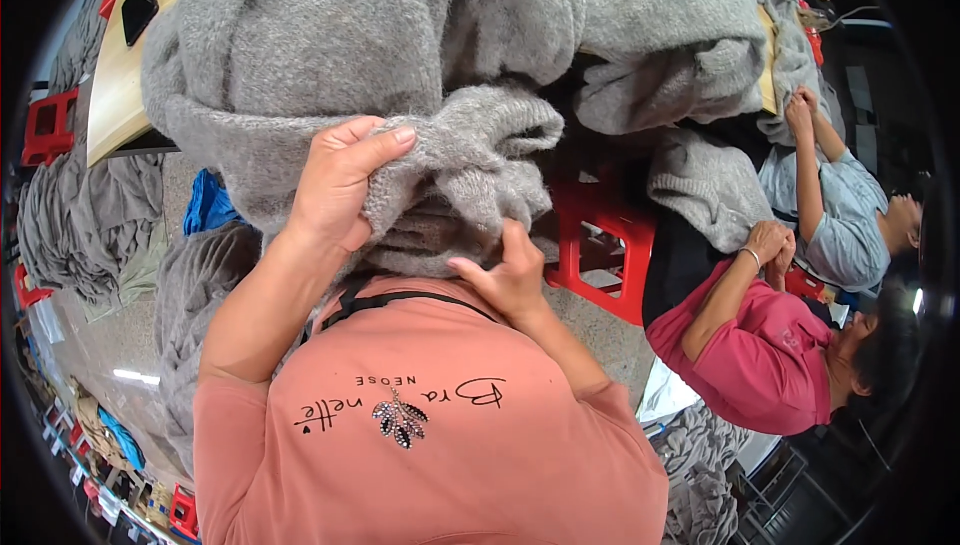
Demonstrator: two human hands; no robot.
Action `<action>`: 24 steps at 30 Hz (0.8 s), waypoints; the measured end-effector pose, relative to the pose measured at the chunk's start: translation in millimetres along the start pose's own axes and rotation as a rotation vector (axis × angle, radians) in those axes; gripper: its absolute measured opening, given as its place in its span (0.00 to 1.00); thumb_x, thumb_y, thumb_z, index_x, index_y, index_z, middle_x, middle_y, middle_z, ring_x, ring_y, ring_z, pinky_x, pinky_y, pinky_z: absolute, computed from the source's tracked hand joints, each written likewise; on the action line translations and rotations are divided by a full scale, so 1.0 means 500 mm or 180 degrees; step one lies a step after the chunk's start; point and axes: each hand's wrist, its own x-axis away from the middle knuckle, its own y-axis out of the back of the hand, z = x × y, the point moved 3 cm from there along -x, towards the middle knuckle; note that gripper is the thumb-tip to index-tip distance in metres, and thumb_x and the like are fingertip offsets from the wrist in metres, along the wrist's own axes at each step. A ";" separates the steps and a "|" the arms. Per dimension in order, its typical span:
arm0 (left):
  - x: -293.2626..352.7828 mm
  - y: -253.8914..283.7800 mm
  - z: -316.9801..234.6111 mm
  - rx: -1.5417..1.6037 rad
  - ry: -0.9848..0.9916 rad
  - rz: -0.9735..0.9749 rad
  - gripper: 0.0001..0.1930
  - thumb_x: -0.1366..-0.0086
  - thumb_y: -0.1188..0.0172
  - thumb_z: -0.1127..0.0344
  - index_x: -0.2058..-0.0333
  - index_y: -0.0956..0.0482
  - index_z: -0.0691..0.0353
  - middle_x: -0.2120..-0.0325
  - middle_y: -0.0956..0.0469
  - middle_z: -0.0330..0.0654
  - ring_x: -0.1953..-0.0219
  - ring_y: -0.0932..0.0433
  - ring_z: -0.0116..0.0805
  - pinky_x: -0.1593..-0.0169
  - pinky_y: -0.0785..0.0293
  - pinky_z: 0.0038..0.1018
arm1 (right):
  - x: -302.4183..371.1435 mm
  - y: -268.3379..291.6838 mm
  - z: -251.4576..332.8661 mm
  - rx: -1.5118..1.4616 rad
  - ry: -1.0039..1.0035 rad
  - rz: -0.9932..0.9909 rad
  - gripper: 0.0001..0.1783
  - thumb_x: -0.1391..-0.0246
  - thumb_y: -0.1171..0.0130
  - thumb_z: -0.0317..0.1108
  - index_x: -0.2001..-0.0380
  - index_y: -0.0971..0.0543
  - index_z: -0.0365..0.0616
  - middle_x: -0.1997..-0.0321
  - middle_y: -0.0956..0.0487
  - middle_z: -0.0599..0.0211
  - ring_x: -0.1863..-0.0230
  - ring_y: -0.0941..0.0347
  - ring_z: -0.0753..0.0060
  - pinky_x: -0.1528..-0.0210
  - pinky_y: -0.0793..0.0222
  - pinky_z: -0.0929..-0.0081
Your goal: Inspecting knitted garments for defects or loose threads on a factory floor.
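Note:
A grey knit sweater (470, 135) lies bunched over my lap and against the edge of the pile in front of me. My left hand (340, 180) is closed on its ribbed edge, thumb on top and the fingers hidden behind the knit. My right hand (512, 270) grips a lower fold of the same sweater, its index finger against the knit and its thumb held apart. Some of its fingers are out of sight. Behind both hands rises a large heap of similar grey knitwear (330, 25).
A black phone (139, 9) rests on the wooden table (118, 95) at the far left. Red plastic stools stand at left (50, 128) and right (605, 255). Two co-workers sit on the right, one in a pink top (750, 355), handling grey knits. More knitwear (90, 215) is heaped at left.

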 end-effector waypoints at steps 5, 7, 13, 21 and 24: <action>0.014 0.000 -0.003 0.0117 -0.0049 -0.0032 0.05 0.47 0.45 0.73 0.71 0.24 0.67 0.74 0.23 0.41 0.72 0.25 0.26 0.66 0.29 0.22 | 0.002 -0.054 -0.067 -0.2238 -0.1268 0.0321 0.10 0.56 0.48 0.21 0.66 0.28 0.35 0.70 0.25 0.68 0.71 0.31 0.80 0.66 0.34 0.79; 0.017 0.011 -0.006 0.0099 -0.0104 -0.0108 0.05 0.47 0.45 0.73 0.71 0.25 0.67 0.73 0.23 0.42 0.72 0.25 0.26 0.66 0.29 0.22 | -0.015 -0.043 -0.065 -0.3434 -0.1932 -0.0014 0.13 0.55 0.52 0.20 0.62 0.28 0.35 0.66 0.25 0.69 0.66 0.30 0.78 0.61 0.34 0.79; 0.015 0.030 -0.013 0.0346 -0.0157 -0.0307 0.06 0.46 0.47 0.73 0.69 0.26 0.68 0.72 0.23 0.44 0.71 0.25 0.30 0.64 0.28 0.25 | -0.047 0.037 -0.053 -0.4265 -0.1679 0.0541 0.30 0.66 0.39 0.28 0.55 0.36 0.35 0.60 0.28 0.59 0.61 0.29 0.70 0.57 0.34 0.77; 0.008 0.047 -0.018 0.0462 -0.0224 -0.0479 0.05 0.46 0.47 0.73 0.70 0.27 0.68 0.73 0.24 0.44 0.70 0.25 0.31 0.63 0.29 0.26 | -0.054 0.060 0.007 0.0434 0.1044 -0.0519 0.30 0.74 0.42 0.22 0.59 0.34 0.34 0.71 0.28 0.54 0.73 0.29 0.57 0.71 0.31 0.71; 0.007 0.049 -0.017 0.0412 -0.0222 -0.0420 0.05 0.46 0.47 0.73 0.70 0.27 0.68 0.73 0.24 0.44 0.70 0.25 0.31 0.63 0.29 0.26 | -0.059 0.069 0.018 0.0555 0.1585 -0.0519 0.27 0.74 0.45 0.18 0.61 0.32 0.31 0.70 0.27 0.54 0.77 0.29 0.60 0.78 0.32 0.74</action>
